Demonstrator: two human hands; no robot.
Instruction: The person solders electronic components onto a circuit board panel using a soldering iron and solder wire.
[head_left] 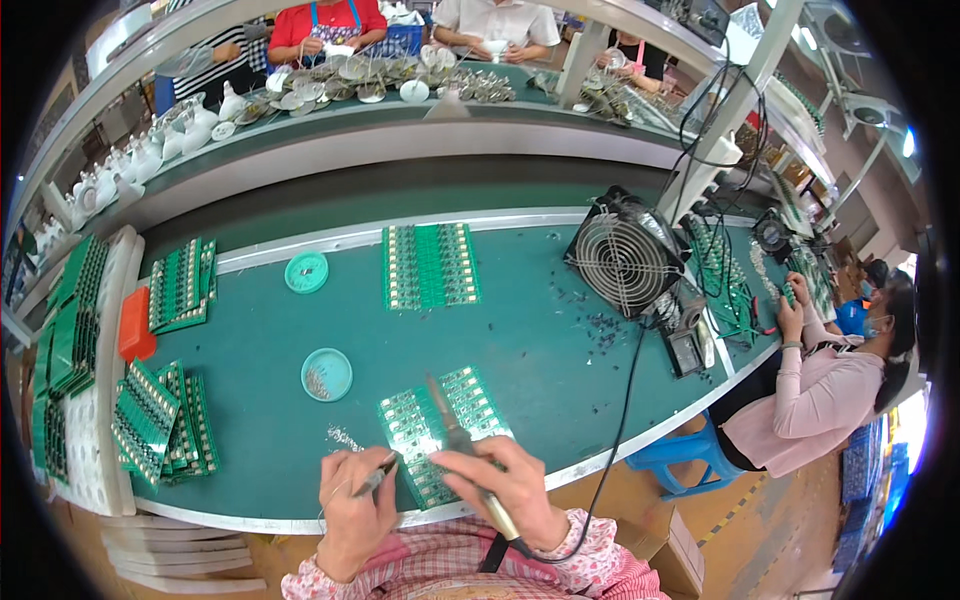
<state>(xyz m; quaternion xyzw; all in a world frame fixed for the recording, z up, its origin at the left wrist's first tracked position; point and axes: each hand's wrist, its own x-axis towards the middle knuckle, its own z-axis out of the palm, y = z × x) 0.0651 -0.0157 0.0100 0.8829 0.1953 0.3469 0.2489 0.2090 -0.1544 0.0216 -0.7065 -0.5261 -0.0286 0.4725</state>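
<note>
My right hand is closed round a soldering iron, whose tip points away over a green circuit board panel at the table's near edge. A black cord runs from the iron's rear end. My left hand pinches slim metal tweezers at the panel's left side. What lies between the tweezer tips is too small to make out. Left of the panel, small silvery parts are scattered on the green table. A round turquoise dish with similar parts stands just beyond them.
Another panel lies farther off, beside a second dish. Panel stacks and an orange box stand left. At right are a fan, a soldering station and dark scraps. A co-worker sits right.
</note>
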